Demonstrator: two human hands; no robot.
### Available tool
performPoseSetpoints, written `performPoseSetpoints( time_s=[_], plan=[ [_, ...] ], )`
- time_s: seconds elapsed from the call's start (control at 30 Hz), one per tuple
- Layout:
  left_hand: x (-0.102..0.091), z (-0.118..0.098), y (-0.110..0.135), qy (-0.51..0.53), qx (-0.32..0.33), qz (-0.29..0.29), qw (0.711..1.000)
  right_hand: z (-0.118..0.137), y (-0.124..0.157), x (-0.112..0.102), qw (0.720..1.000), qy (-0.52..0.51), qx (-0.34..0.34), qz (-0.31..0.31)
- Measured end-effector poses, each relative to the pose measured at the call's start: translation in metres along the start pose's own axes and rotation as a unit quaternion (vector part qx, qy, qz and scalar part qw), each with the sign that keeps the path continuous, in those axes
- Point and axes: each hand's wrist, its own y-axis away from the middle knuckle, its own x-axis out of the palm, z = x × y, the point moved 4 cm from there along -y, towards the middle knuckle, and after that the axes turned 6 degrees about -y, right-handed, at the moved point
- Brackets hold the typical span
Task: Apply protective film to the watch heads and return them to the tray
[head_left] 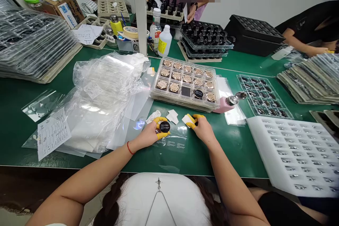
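My left grip (149, 134) curls around a round black disc (164, 126), holding it by the edge between my thumb and fingers, which wear yellow finger cots (162, 135). My right grip (202, 129) is partly closed, its capped fingertips pinching a small white wipe (186, 120); I can't tell whether it holds anything else. Both hands are just above a clear printed film (171, 144) on the green counter (233, 148). Two more white wipes (172, 116) lie just far of my hands, near a clear plastic tray (156, 93) of gold-rimmed round pieces (174, 87), with one black round piece (198, 94) among them. A pink bottle with a metal pump top (233, 101) lies at the tray's right end. To my left is a heap of clear plastic bags (103, 102); to my right, a white foam sheet (291, 152) holds rows of small metal parts. At the far side, a co-worker's hand (192, 13) is beside black-loaded trays (206, 39).
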Motion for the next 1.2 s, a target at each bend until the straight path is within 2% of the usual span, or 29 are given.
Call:
performPoseSetpoints(
  time_s=[0.07, 0.1, 0.2, 0.27, 0.33, 0.47, 0.53, 0.6, 0.7, 0.83, 1.07, 1.2],
  plan=[
    [0.001, 0.001, -0.001, 0.003, -0.001, 0.002, 1.0, 0.007, 0.006, 0.002, 0.998, -0.059, -0.006, -0.025],
    [0.001, 0.0, -0.001, 0.004, 0.0, 0.001, 1.0, 0.016, 0.012, 0.003, 0.994, -0.093, -0.034, -0.046],
    [0.001, -0.001, -0.001, 0.012, 0.011, -0.004, 1.0, 0.058, 0.038, 0.01, 0.968, -0.165, -0.179, -0.068],
    [0.001, -0.002, -0.001, 0.024, 0.018, -0.004, 1.0, 0.082, 0.051, 0.023, 0.958, -0.138, -0.249, -0.042],
    [0.001, -0.003, -0.001, 0.039, 0.026, 0.005, 0.999, 0.094, 0.055, 0.035, 0.959, -0.082, -0.269, -0.038],
    [0.003, -0.003, -0.001, 0.047, 0.032, 0.041, 0.998, 0.095, 0.04, 0.042, 0.967, -0.032, -0.245, -0.064],
    [0.003, -0.004, 0.0, 0.05, 0.032, 0.05, 0.997, 0.093, 0.032, 0.036, 0.967, -0.036, -0.244, -0.064],
    [0.003, -0.005, 0.0, 0.05, 0.027, 0.047, 0.997, 0.096, 0.029, 0.027, 0.959, -0.048, -0.275, -0.055],
    [0.003, -0.005, 0.001, 0.034, 0.017, 0.039, 0.999, 0.104, 0.035, 0.017, 0.931, -0.044, -0.359, -0.041],
    [0.005, -0.004, 0.0, 0.051, 0.027, 0.048, 0.997, 0.107, 0.048, 0.018, 0.902, 0.018, -0.431, -0.036],
    [0.003, 0.005, -0.003, 0.052, 0.019, 0.044, 0.997, 0.092, 0.067, 0.03, 0.878, 0.018, -0.475, -0.055],
    [0.003, 0.004, -0.003, 0.053, 0.018, 0.044, 0.997, 0.085, 0.076, 0.035, 0.887, -0.02, -0.455, -0.072]
  ],
)
